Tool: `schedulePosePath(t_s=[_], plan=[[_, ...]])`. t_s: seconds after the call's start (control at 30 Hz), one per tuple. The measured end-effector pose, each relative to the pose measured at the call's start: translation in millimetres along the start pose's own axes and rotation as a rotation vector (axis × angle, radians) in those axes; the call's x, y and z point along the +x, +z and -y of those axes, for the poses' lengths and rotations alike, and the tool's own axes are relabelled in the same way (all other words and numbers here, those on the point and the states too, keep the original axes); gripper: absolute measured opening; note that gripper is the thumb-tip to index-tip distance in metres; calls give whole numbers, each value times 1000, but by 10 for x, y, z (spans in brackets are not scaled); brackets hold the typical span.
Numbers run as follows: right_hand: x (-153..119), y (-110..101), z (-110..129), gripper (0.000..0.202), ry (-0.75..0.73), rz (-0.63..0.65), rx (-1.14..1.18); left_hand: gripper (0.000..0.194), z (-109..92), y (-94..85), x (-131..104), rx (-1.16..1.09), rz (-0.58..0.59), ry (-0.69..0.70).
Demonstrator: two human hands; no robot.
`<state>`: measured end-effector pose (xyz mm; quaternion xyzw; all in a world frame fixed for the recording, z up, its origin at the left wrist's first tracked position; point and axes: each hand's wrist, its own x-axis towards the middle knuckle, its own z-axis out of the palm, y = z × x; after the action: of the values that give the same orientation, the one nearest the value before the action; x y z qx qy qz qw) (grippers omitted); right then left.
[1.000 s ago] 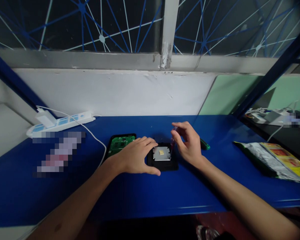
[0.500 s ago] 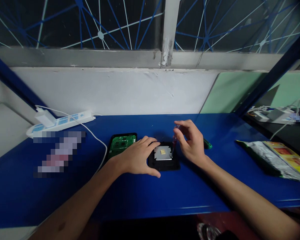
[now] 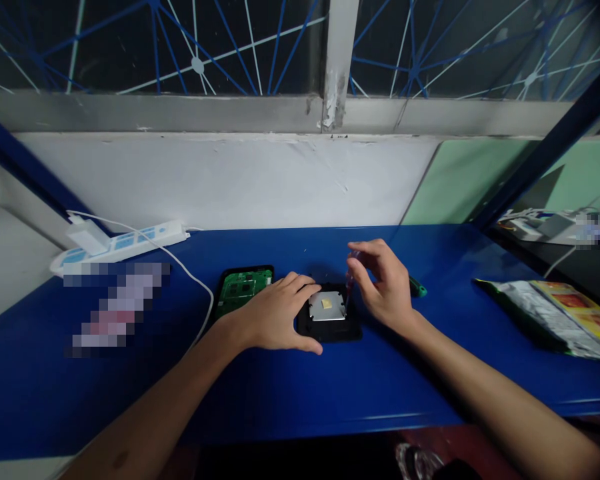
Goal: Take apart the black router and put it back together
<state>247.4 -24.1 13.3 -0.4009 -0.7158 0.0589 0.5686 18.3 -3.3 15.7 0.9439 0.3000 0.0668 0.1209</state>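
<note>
My left hand spans the left side of a black plastic casing, fingers at its far edge and thumb at its near edge, steadying it. A silver metal plate with a small yellowish pad in its middle lies in the casing. Closed around the translucent pinkish handle of a screwdriver, my right hand holds the tool nearly upright. Its tip reaches the plate's right edge; the exact contact point is too small to make out. Left of the casing, a green circuit board sits in a black shell, partly behind my left hand.
A white power strip with a plugged-in charger is at the back left, its white cable crossing the blue table. Behind my right hand lies a green-handled object. A foil packet rests at the right.
Both hands keep almost the same pose, with the screwdriver still upright at the plate's right edge. The whole view has shifted very slightly.
</note>
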Motion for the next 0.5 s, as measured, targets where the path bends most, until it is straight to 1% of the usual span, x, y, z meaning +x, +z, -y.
schedulePosePath(t_s=[0.13,0.5], plan=[[-1,-6,23,24,-4,11,3,95,-9,-16,-5,-10,6,-1],[-19,-17,27,26,-36,10,-8,93,-8,-3,-13,-11,-9,14]])
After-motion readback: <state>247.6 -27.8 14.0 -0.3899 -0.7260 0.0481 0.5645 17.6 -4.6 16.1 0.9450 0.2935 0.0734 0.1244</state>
